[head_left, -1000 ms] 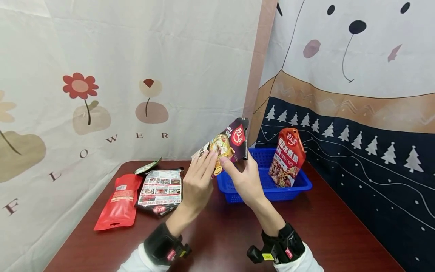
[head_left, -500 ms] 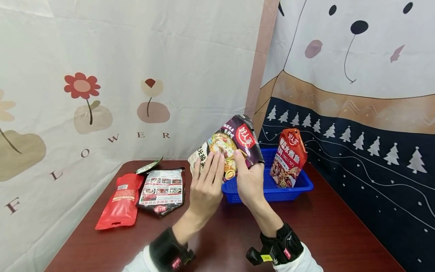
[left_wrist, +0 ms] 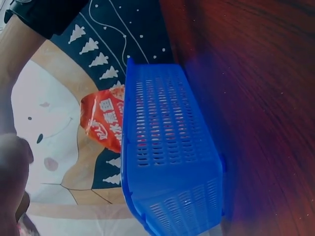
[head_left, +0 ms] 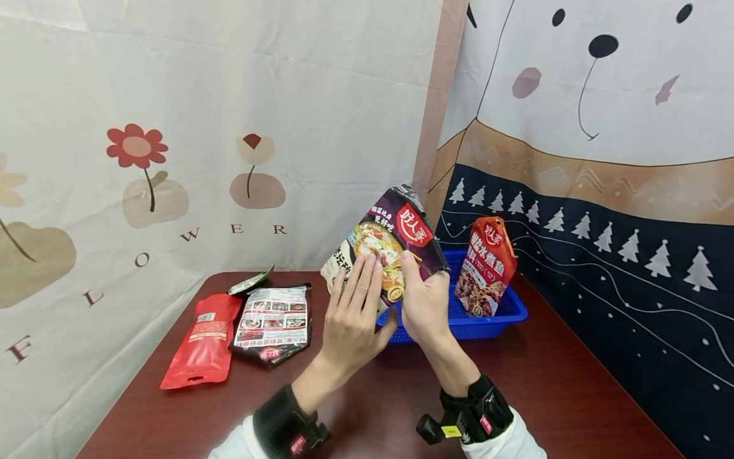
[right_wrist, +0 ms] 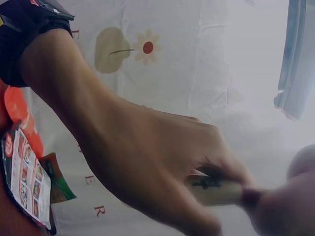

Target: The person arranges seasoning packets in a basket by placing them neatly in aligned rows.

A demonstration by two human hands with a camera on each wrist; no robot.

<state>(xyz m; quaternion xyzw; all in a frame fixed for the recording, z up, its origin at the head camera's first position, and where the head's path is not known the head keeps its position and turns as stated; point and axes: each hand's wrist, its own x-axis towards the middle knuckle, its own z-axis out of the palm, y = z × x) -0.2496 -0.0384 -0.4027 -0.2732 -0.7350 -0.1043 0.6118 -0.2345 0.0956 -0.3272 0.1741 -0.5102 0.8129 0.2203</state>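
Observation:
A purple-black and cream food pouch [head_left: 395, 233] with a bowl of food printed on it is held up tilted above the table. My right hand [head_left: 427, 309] grips its lower right edge, thumb on the front and fingers out of sight behind. My left hand [head_left: 352, 331] lies with straight fingers against the front, its thumb below the pouch. Behind the right hand stands a blue plastic basket [head_left: 487, 328], also seen in the left wrist view. A red-orange food pouch [head_left: 486, 268] leans upright in it.
On the table's left lie a red pouch [head_left: 203, 341], a black pouch [head_left: 272, 319] with a white printed label, and a green packet [head_left: 250, 282] behind them. Printed cloth hangings [head_left: 344, 115] stand behind and to the right of the dark red table [head_left: 378, 401].
The held pouch has turned so more of its front faces the camera, and it has risen slightly. The left hand moved a little right along with it; the things on the table stayed put.

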